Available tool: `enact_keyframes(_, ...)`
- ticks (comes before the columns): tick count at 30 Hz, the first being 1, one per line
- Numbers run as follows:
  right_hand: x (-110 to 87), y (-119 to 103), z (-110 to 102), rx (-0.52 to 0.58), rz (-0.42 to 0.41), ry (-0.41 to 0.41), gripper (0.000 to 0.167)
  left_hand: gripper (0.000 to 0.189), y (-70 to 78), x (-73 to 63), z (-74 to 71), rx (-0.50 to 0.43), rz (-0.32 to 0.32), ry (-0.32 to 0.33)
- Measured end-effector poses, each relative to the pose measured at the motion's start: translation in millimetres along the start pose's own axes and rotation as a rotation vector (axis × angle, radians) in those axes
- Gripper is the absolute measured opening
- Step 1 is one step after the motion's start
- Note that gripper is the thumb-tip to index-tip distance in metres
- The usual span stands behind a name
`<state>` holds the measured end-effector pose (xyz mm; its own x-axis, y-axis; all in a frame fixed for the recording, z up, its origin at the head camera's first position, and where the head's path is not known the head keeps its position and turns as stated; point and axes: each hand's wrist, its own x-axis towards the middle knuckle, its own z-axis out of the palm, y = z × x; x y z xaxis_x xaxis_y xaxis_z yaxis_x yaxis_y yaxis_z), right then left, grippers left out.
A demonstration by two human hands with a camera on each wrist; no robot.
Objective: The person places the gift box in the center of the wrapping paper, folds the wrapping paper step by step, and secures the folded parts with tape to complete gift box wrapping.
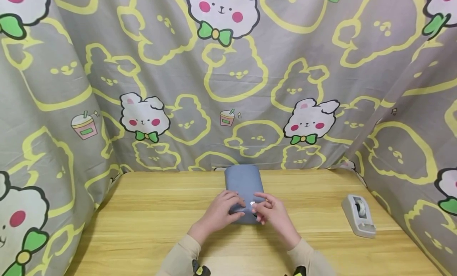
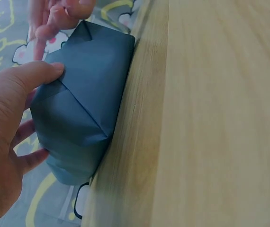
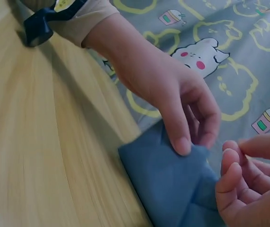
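Note:
A box-like package (image 1: pixel 244 179) wrapped in blue-grey paper stands in front of me on the table. Its folded end, with slanting creases and a pointed flap, faces the left wrist view. My left hand (image 1: pixel 222 211) grips this end, the thumb pressing on the flap (image 2: pixel 78 101) and the other fingers spread along the side. Just right of it, my right hand (image 1: pixel 270 211) has thumb and index fingertip together, pinching a small whitish piece of tape (image 1: pixel 252 204) close over the paper. In the right wrist view the fingers of my right hand (image 3: pixel 253 184) are curled beside the package.
A grey tape dispenser (image 1: pixel 360 215) with a roll in it sits at the right of the wooden table (image 1: pixel 150 212). Patterned grey curtains (image 1: pixel 242 81) hang behind the table and at both sides, close to the package's far end.

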<state>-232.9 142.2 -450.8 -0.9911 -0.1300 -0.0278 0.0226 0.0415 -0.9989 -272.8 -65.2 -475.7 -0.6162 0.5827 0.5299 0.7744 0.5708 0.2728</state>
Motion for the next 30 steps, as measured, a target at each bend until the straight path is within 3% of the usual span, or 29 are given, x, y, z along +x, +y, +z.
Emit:
enact_keyframes(10,1.0,11,14,0.035,-0.006,-0.022,0.054,0.021,0.5,0.1,-0.1,-0.028,-0.062,-0.014)
enact_keyframes(24,2.0,16,28,0.080,-0.001,0.140,0.045,0.022,1.5,0.3,2.6,-0.001,-0.068,-0.006)
enact_keyframes(30,4.9,16,28,0.045,0.008,0.147,0.044,0.021,2.2,0.5,2.2,-0.011,-0.067,0.000)
